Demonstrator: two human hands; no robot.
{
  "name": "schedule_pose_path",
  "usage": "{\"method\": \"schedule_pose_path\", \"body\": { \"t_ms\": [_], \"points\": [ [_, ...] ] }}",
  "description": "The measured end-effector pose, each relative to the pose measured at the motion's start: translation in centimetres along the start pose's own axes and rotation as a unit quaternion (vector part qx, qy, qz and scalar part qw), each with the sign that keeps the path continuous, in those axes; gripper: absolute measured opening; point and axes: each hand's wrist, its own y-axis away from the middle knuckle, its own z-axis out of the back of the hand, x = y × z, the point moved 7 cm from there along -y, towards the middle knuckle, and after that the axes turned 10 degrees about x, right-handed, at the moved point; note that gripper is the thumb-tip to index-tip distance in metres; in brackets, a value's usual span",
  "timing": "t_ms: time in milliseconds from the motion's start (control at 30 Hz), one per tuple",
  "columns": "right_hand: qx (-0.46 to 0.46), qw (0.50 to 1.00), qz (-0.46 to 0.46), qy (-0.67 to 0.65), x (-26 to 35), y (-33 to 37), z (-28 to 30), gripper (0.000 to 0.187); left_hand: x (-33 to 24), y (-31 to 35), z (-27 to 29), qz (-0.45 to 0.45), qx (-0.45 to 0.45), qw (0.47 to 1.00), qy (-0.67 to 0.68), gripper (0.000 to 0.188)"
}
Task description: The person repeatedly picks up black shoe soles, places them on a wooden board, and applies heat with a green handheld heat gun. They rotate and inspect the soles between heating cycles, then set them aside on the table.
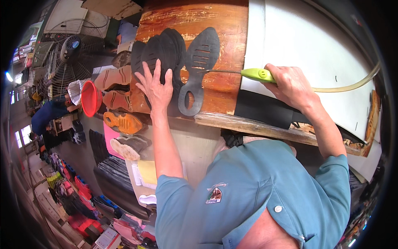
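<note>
My left hand (156,86), fingers spread, lies on or just over a fanned pile of black slotted shoe pieces (169,52); I cannot tell how firmly it presses. To the right, a single grey-black shoe piece (202,52) lies flat on the worn brown wooden table (230,33), with several slots and an oval hole at its near end. My right hand (292,85) is closed round a green air blow gun (258,74). Its long thin metal nozzle points left, and the tip is at the narrow middle of the single piece. A pale hose (346,88) runs from behind that hand.
A white board (290,37) covers the right side, with a black sheet (263,110) at its near edge. Left of the table are brown shoe pieces (114,77), a red round-rimmed container (89,98), an orange slotted piece (123,123) and a large fan (68,50). Another person (49,116) is farther left.
</note>
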Motion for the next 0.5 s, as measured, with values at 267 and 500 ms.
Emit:
{"method": "schedule_pose_path", "body": {
  "t_ms": [267, 500],
  "points": [
    [0.008, 0.998, 0.047, -0.034, 2.1, -3.3, -0.4, 0.022, 2.2, -0.5, -0.4, 0.017, 0.014, 0.998, 0.057, 0.049],
    [-0.024, 0.999, 0.041, -0.016, 3.5, -7.7, -0.2, 0.022, 3.9, -0.9, -0.4, 0.021, -0.075, 0.995, 0.066, 0.050]
  ]
}}
